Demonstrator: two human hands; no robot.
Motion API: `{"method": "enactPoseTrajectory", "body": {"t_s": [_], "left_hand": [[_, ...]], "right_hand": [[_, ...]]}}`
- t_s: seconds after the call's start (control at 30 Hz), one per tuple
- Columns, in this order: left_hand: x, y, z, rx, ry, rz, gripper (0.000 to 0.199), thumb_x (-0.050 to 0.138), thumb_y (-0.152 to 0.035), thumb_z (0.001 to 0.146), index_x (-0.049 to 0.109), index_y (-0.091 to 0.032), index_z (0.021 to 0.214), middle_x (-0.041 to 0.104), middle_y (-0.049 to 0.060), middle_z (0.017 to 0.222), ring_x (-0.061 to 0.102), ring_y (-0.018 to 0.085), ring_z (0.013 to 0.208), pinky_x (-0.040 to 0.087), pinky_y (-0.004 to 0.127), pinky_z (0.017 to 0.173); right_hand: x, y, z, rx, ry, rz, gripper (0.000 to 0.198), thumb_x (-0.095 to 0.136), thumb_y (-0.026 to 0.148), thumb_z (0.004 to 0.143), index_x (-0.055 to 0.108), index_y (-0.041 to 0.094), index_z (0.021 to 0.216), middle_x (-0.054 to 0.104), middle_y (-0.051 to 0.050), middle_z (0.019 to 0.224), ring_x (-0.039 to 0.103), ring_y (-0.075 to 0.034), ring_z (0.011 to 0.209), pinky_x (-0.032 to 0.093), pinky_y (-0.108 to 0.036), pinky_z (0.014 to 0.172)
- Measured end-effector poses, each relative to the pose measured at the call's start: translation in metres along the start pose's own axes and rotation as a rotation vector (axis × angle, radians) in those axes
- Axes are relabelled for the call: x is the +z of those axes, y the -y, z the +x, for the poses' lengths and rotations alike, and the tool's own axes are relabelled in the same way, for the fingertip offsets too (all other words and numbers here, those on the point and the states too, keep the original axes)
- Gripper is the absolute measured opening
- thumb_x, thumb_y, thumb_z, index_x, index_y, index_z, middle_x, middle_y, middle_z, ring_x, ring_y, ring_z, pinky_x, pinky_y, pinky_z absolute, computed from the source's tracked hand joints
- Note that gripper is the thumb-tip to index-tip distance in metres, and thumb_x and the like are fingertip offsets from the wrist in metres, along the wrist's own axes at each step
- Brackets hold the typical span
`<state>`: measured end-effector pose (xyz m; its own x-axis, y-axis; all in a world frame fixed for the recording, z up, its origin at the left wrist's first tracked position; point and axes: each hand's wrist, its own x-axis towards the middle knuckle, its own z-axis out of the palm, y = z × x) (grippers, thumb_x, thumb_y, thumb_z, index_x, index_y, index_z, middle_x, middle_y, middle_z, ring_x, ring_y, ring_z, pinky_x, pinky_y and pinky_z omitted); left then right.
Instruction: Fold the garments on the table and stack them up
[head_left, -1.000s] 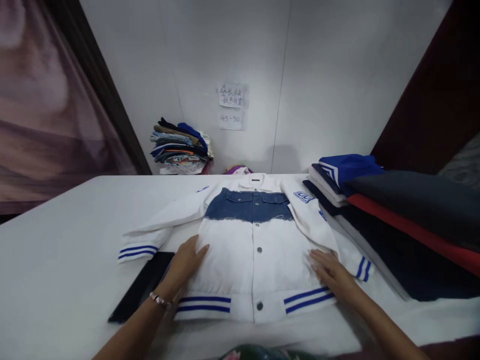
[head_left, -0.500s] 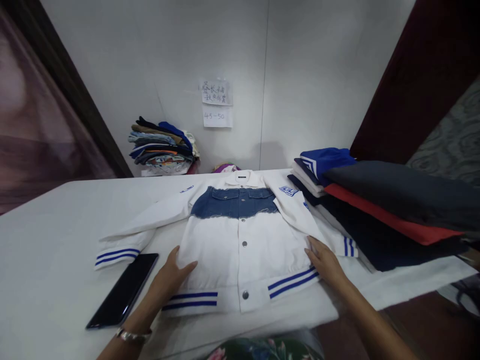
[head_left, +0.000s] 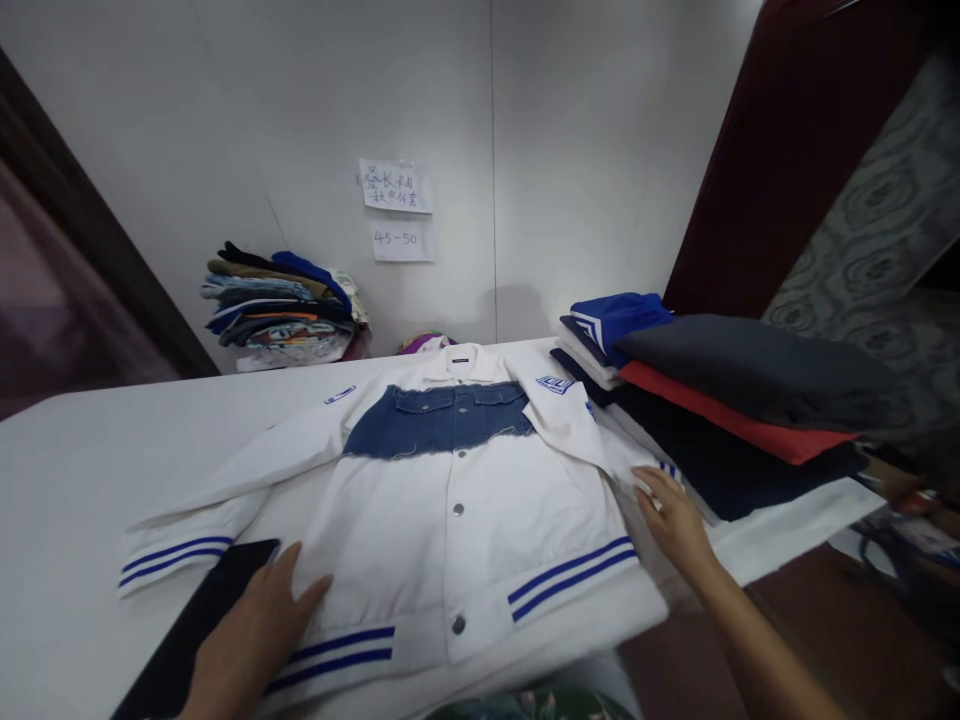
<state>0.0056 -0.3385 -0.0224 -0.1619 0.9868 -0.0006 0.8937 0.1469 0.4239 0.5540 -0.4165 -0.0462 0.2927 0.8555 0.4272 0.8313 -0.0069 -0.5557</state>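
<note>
A white jacket (head_left: 401,530) with a blue denim band across its chest lies front up and buttoned on the white table. Blue stripes mark its hem and cuffs. My left hand (head_left: 251,625) rests by the jacket's lower left side, thumb apart from the fingers, holding nothing. Beyond the lower right side, my right hand (head_left: 675,520) reaches over the right sleeve (head_left: 619,450) close to its striped cuff, fingers stretched and apart. Whether those fingertips touch the cloth I cannot tell. Partly behind my left hand lies a flat dark phone-like slab (head_left: 199,610).
Folded clothes rise in a pile (head_left: 285,310) at the back left. Another stack (head_left: 742,400), with blue, grey, red and dark garments, stands on the right near the sleeve. Two paper notes (head_left: 397,205) hang on the wall. The white table (head_left: 52,500) extends left.
My right hand has left the jacket's lower right side and moved outward to the right sleeve's cuff. My left hand stays by the left side. The camera view has shifted right.
</note>
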Motion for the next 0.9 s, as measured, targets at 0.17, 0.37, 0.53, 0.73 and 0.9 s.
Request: {"method": "enactPoseTrajectory", "body": {"t_s": [0.17, 0.37, 0.53, 0.73, 0.9], "left_hand": [[-0.004, -0.028, -0.005, 0.159, -0.170, 0.032, 0.053, 0.042, -0.066, 0.061, 0.064, -0.035, 0.098, 0.069, 0.000, 0.116, 0.054, 0.037, 0.122, 0.042, 0.052, 0.105], [0.003, -0.078, -0.008, 0.311, -0.171, -0.080, 0.046, 0.047, -0.056, 0.070, 0.069, -0.027, 0.098, 0.069, 0.009, 0.116, 0.059, 0.034, 0.117, 0.043, 0.048, 0.107], [0.002, -0.135, -0.011, 0.398, -0.050, -0.317, 0.039, 0.055, -0.052, 0.073, 0.069, -0.028, 0.099, 0.071, 0.006, 0.110, 0.064, 0.030, 0.103, 0.052, 0.044, 0.092], [0.016, -0.236, -0.031, 0.422, 0.512, -0.891, 0.034, 0.068, -0.048, 0.075, 0.070, -0.023, 0.097, 0.071, 0.008, 0.104, 0.066, 0.023, 0.093, 0.050, 0.034, 0.084], [0.035, -0.279, -0.040, 0.124, 0.980, -1.392, 0.043, 0.059, -0.054, 0.082, 0.066, -0.019, 0.106, 0.071, 0.010, 0.102, 0.066, 0.021, 0.090, 0.051, 0.032, 0.076]], "right_hand": [[-0.004, -0.035, 0.010, 0.073, 0.158, -0.310, 0.053, 0.056, 0.037, 0.080, 0.059, 0.019, 0.129, 0.046, -0.015, 0.146, 0.039, -0.037, 0.136, 0.033, -0.061, 0.107], [-0.009, -0.048, 0.026, 0.071, 0.022, -0.092, 0.039, 0.045, 0.029, 0.083, 0.071, 0.019, 0.110, 0.066, -0.014, 0.122, 0.060, -0.033, 0.115, 0.047, -0.047, 0.099], [-0.047, 0.004, 0.064, 0.163, -0.264, 0.086, 0.040, 0.051, 0.044, 0.083, 0.070, 0.019, 0.108, 0.074, -0.009, 0.092, 0.069, -0.028, 0.082, 0.054, -0.039, 0.076], [-0.060, 0.116, 0.089, -0.060, -0.203, 0.408, 0.031, 0.062, 0.041, 0.082, 0.070, 0.018, 0.100, 0.072, -0.006, 0.089, 0.066, -0.021, 0.078, 0.054, -0.033, 0.073], [-0.025, 0.174, 0.052, -0.326, 0.242, 0.517, 0.037, 0.064, 0.038, 0.084, 0.065, 0.024, 0.118, 0.071, -0.004, 0.098, 0.066, -0.021, 0.086, 0.054, -0.033, 0.079]]}}
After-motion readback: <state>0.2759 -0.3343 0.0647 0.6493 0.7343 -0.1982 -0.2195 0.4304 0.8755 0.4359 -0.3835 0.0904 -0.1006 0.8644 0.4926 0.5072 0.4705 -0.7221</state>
